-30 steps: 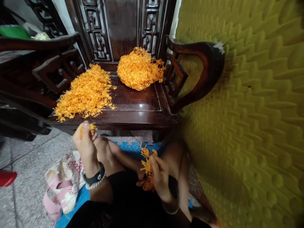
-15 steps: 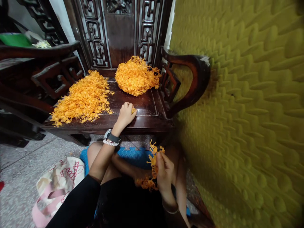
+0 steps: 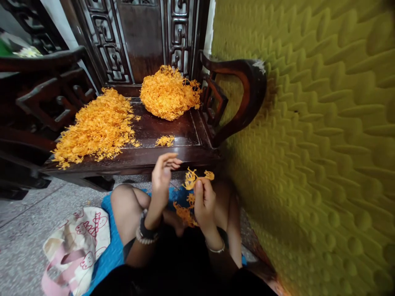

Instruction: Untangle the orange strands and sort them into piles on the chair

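Observation:
My right hand (image 3: 204,202), in front of my lap, pinches a string of small orange spidery plastic pieces (image 3: 190,179). More of those orange pieces dangle below, partly hidden by the hand. To its left my left hand (image 3: 161,177) is raised before the bench edge, fingers loosely stretched and apart, with nothing visible in them. A small orange cluster (image 3: 165,141) lies on the dark wooden bench (image 3: 185,131), just beyond that hand. A loose heap of like pieces (image 3: 98,125) covers the bench's left side, and a rounder pile (image 3: 168,92) sits at the back.
A curved wooden armrest (image 3: 251,90) rises at the right, beside a padded olive-yellow wall covering (image 3: 308,144). On the floor at left lies a white cloth bag (image 3: 92,230) with pink straps, partly on a blue mat (image 3: 105,263).
My left hand has drawn back from the bench, leaving the small orange cluster there, and its fingers have opened. My right hand has risen slightly with its string. The view has shifted.

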Demonstrator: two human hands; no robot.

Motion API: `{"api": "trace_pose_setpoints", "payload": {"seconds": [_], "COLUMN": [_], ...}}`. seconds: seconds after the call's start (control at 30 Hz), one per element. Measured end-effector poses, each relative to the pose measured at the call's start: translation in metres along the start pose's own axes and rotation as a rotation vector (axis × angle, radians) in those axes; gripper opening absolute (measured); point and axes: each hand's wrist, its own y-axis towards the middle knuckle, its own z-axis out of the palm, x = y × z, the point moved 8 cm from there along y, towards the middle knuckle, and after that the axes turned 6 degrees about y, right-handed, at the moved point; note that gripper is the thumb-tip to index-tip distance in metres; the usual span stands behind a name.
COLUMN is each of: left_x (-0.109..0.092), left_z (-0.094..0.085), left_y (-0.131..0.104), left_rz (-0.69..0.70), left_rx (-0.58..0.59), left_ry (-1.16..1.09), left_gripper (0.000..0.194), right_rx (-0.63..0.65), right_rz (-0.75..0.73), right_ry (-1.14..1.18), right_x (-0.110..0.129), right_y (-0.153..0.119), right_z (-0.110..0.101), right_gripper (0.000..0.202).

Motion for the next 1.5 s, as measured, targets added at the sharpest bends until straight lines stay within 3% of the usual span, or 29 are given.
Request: {"api": "trace_pose_setpoints", "payload": {"seconds": [0.1,0.17,0.27,0.4,0.57,0.93,1.2,1.5], "left_x": [-0.001,0.000,-0.002,-0.004,-0.009,-0.026,-0.021,-0.025], "left_z": [0.014,0.013,-0.001,-0.025,-0.042,-0.045,-0.046,-0.046], "left_y": [-0.031,-0.038,-0.036,-0.030,-0.028,-0.027,-0.022,-0.022], "left_rz": [-0.099,-0.142,-0.149,-0.122,-0.098,-0.055,-0.118,-0.107], "left_rx": [0.009,-0.058,-0.193,-0.328,-0.414,-0.314,-0.198,-0.173], "left_ry": [0.110,0.199,0.261,0.271,0.180,0.227,0.102,0.055], "left_gripper": [0.050,0.037,0.019,0.028,0.031,0.032,0.035,0.038], "right_rx": [0.057,0.122,0.197,0.248,0.337,0.398,0.418,0.417], "right_rz": [-0.019,-0.022,-0.027,-0.041,0.017,0.163,0.151,0.149], "right_ry": [0.013,0.033,0.038,0.048,0.128,0.241,0.257,0.241], "right_x": [0.008,0.012,0.016,0.019,0.024,0.020,0.025,0.027], "right_y": [0.003,0.002,-0.002,-0.014,-0.029,-0.051,-0.052,-0.056], "right_z": [0.015,0.026,0.037,0.043,0.053,0.053,0.053,0.051], "right_gripper": [0.020,0.020,0.024,0.032,0.037,0.039,0.039,0.037]}}
